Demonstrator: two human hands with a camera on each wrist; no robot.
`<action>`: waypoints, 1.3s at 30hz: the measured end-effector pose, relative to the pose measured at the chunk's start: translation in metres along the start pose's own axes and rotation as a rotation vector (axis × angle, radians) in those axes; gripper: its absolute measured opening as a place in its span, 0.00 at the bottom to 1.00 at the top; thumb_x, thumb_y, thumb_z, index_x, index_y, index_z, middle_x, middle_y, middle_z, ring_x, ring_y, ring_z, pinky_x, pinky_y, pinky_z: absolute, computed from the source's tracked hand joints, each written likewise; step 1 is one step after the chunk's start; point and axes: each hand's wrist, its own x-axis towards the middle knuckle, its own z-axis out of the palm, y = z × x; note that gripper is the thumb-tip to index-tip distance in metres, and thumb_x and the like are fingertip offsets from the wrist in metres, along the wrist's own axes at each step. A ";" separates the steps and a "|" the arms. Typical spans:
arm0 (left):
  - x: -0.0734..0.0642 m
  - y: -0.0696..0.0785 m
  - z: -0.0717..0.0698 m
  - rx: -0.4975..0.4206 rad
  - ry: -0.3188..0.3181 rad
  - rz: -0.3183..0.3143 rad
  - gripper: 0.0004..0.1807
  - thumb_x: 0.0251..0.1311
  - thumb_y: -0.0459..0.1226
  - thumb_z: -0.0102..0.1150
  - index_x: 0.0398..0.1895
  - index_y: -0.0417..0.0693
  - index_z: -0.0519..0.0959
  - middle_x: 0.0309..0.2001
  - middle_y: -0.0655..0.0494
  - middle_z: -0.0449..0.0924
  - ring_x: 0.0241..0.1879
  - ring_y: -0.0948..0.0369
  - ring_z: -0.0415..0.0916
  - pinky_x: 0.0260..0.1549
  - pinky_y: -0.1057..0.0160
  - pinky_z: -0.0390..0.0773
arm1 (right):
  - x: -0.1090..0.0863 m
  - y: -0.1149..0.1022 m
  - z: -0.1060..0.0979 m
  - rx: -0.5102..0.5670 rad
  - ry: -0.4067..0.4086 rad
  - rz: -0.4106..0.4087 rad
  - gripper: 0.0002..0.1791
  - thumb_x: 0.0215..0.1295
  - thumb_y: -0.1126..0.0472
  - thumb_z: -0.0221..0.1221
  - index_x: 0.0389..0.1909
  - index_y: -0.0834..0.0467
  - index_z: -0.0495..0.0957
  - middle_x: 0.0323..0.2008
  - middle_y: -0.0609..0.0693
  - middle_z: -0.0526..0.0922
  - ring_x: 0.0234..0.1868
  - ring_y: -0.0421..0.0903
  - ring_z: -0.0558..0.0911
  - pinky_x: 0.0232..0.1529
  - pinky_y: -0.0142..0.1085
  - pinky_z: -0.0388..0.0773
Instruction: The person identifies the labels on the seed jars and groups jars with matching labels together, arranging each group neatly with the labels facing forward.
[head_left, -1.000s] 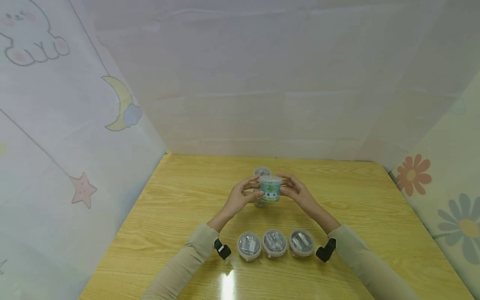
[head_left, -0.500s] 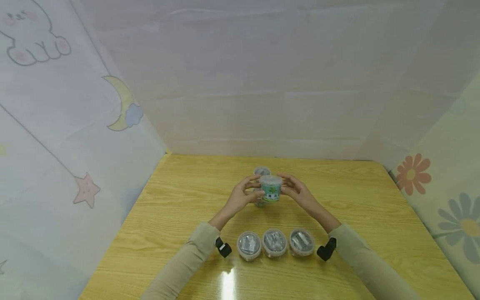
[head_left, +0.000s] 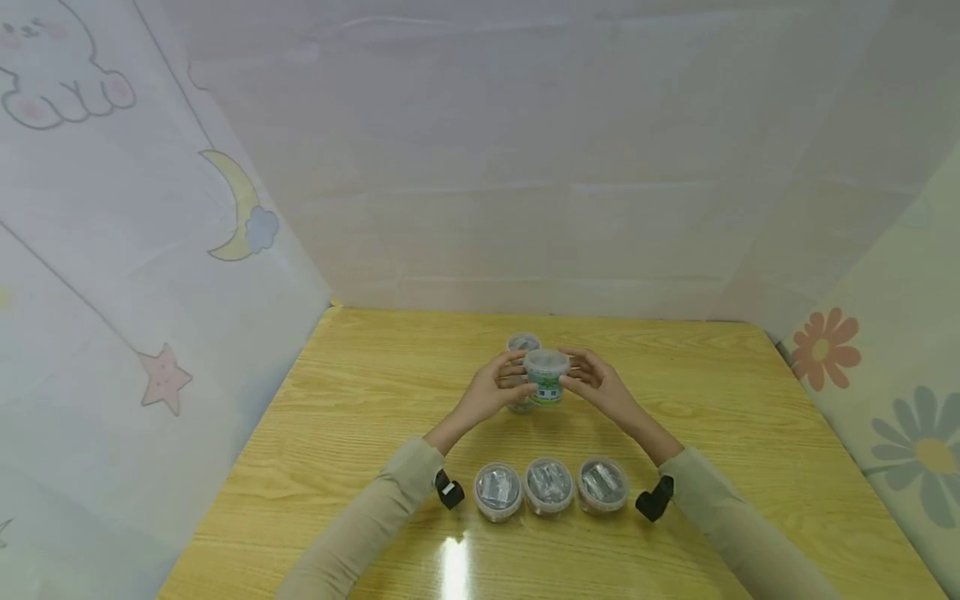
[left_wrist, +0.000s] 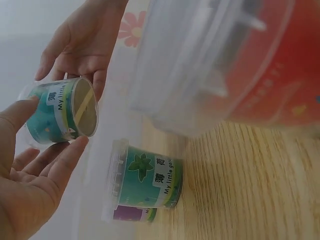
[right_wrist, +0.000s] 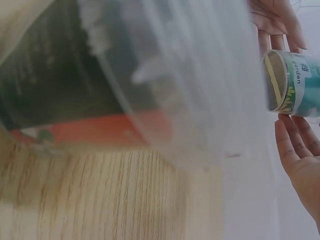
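Note:
Above the table, my left hand (head_left: 489,390) and right hand (head_left: 602,392) hold a small clear plastic tub (head_left: 547,385) between them, gripping it from either side by thumb and fingers. The tub has a clear lid and a teal label with a green leaf; its lettering faces me. A yellow strip shows at its base in the left wrist view. Directly behind stands another teal-labelled tub (left_wrist: 150,175), partly covered by the left hand in the head view. Beyond it is a further tub (head_left: 523,342), whose purple label (left_wrist: 129,214) peeks out in the left wrist view.
Nearer to me, three lidded tubs stand in a row: left (head_left: 498,492), middle (head_left: 550,486) and right (head_left: 602,485). Silvery packets show through their lids. They sit between my forearms on the wooden table (head_left: 360,400). Pale printed sheets (head_left: 480,167) surround the table at the back and sides.
The held tub has shifted slightly right, and its top has tipped a little towards me. Both hands keep their hold, the left moving slightly right with it. The standing tubs have not moved.

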 end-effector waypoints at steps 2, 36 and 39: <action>0.004 -0.006 0.000 0.049 -0.005 0.003 0.35 0.60 0.38 0.59 0.70 0.45 0.56 0.62 0.42 0.67 0.58 0.48 0.70 0.46 0.59 0.79 | 0.000 0.000 -0.001 0.004 0.005 0.010 0.28 0.67 0.63 0.54 0.67 0.53 0.59 0.58 0.60 0.68 0.53 0.44 0.74 0.50 0.36 0.76; 0.034 -0.016 0.003 0.603 -0.064 0.160 0.36 0.61 0.54 0.52 0.68 0.45 0.61 0.59 0.50 0.70 0.53 0.57 0.72 0.47 0.66 0.77 | -0.010 -0.011 -0.008 -0.073 0.053 0.024 0.32 0.61 0.67 0.59 0.65 0.64 0.59 0.60 0.64 0.66 0.57 0.64 0.69 0.51 0.43 0.76; 0.036 -0.015 0.004 0.673 -0.061 0.172 0.36 0.60 0.55 0.52 0.68 0.46 0.61 0.59 0.51 0.71 0.55 0.56 0.71 0.50 0.62 0.76 | -0.011 -0.009 -0.010 -0.077 0.057 0.026 0.32 0.61 0.67 0.59 0.65 0.64 0.59 0.60 0.64 0.65 0.57 0.64 0.69 0.52 0.47 0.75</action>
